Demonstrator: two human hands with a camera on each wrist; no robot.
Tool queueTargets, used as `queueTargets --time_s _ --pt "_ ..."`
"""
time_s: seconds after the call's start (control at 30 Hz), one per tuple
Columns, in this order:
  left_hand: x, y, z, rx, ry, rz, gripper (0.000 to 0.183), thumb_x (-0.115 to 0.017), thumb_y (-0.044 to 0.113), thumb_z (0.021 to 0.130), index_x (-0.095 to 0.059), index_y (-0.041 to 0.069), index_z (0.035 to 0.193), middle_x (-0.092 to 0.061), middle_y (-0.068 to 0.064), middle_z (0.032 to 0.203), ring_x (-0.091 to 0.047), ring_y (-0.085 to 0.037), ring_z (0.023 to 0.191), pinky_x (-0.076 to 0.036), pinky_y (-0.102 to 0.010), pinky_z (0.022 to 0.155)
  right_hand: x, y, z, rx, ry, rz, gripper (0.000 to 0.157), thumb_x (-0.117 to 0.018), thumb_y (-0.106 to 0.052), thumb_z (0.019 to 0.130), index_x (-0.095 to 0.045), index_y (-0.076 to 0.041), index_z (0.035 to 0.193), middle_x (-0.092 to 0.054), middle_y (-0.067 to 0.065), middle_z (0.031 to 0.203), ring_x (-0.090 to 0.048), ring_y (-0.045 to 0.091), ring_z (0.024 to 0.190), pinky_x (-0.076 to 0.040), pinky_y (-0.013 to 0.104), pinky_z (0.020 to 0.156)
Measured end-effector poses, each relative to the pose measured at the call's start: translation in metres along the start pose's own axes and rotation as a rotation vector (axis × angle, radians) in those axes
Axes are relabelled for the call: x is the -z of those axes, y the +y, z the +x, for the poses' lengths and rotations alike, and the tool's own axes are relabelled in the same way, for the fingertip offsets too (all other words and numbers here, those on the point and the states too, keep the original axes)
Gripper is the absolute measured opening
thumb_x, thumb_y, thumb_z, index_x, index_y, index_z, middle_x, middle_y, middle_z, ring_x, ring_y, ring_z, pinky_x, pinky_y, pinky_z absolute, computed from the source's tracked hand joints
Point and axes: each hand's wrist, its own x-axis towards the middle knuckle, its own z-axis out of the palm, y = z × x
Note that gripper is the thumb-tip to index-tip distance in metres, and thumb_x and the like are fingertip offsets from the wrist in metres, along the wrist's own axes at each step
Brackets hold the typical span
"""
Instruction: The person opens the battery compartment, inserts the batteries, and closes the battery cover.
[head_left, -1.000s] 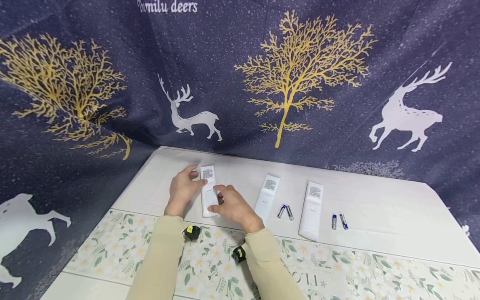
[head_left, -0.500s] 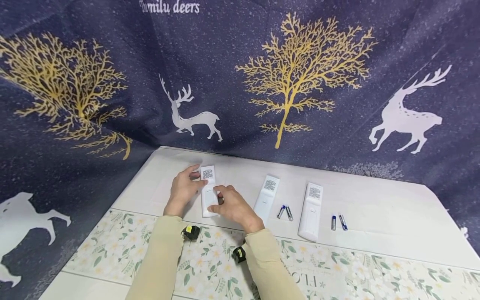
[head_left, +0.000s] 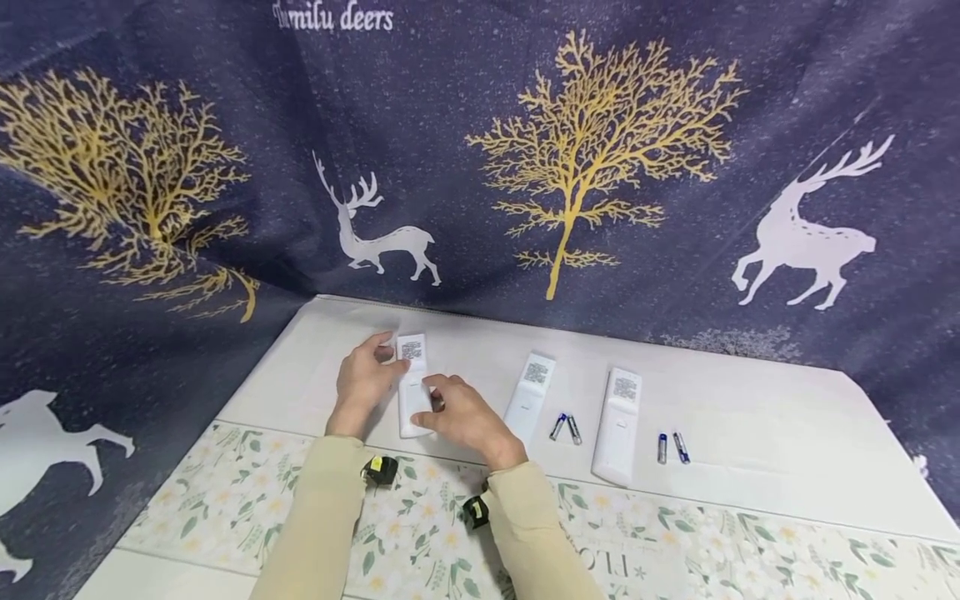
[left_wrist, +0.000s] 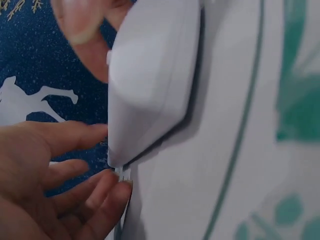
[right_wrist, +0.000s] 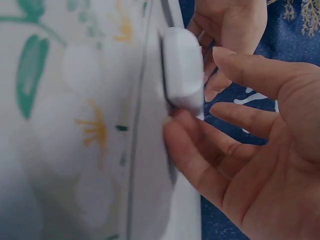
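Note:
A white remote control (head_left: 412,404) lies back side up on the white table, a printed label at its far end. My left hand (head_left: 363,379) holds its upper left side, thumb on the back just below the label. Lower down, my right hand (head_left: 465,414) holds the right side, thumb and index finger on the battery cover area. In the left wrist view, the left fingertips (left_wrist: 102,135) rest against the side of the remote. From the right wrist, the right hand (right_wrist: 265,135) has fingers curled at the remote's side. The cover's edges are partly hidden by the right hand.
To the right lie a second white remote (head_left: 531,396) and a third (head_left: 618,425), both label side up. One pair of batteries (head_left: 566,427) sits between them, another pair (head_left: 672,447) farther right. A floral strip (head_left: 420,521) crosses the table's front; a dark deer-print cloth (head_left: 480,167) hangs behind.
Both hands keep nearly the same place on the remote. The whole head view has shifted slightly, and the remotes and batteries have not moved on the table.

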Motion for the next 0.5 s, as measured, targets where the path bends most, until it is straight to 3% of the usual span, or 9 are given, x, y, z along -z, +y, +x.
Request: queueTargets --time_s 0.23,0.37,0.5 --pt "0.003 0.016 -0.005 -0.067 0.202 -0.073 0.049 -0.074 0.016 0.095 -0.066 0.006 0.142 -0.075 -0.015 0.124 -0.075 -0.035 0.101 -0.054 -0.050 0.088 0.007 -0.010 -0.006 -0.010 -0.003 -0.028 0.061 -0.077 -0.028 0.100 -0.055 -0.007 0.153 -0.061 0.014 0.137 -0.062 0.028 0.124 -0.053 0.042 0.102" --pt "0.003 0.034 -0.010 -0.111 0.215 -0.159 0.047 -0.075 0.013 0.094 -0.068 0.009 0.140 -0.076 -0.013 0.123 -0.077 -0.032 0.098 -0.055 -0.045 0.083 0.015 -0.015 -0.012 0.006 0.027 -0.017 0.060 -0.075 -0.027 0.102 -0.054 -0.007 0.154 -0.059 0.015 0.144 -0.064 0.031 0.125 -0.054 0.044 0.101" --pt "-0.005 0.056 -0.019 -0.132 0.170 -0.242 0.048 -0.076 0.013 0.094 -0.068 0.010 0.141 -0.075 -0.013 0.125 -0.077 -0.031 0.100 -0.058 -0.042 0.081 0.021 -0.016 -0.020 0.027 0.057 0.006 0.060 -0.074 -0.026 0.102 -0.053 -0.006 0.155 -0.059 0.018 0.142 -0.069 0.030 0.115 -0.058 0.041 0.094"
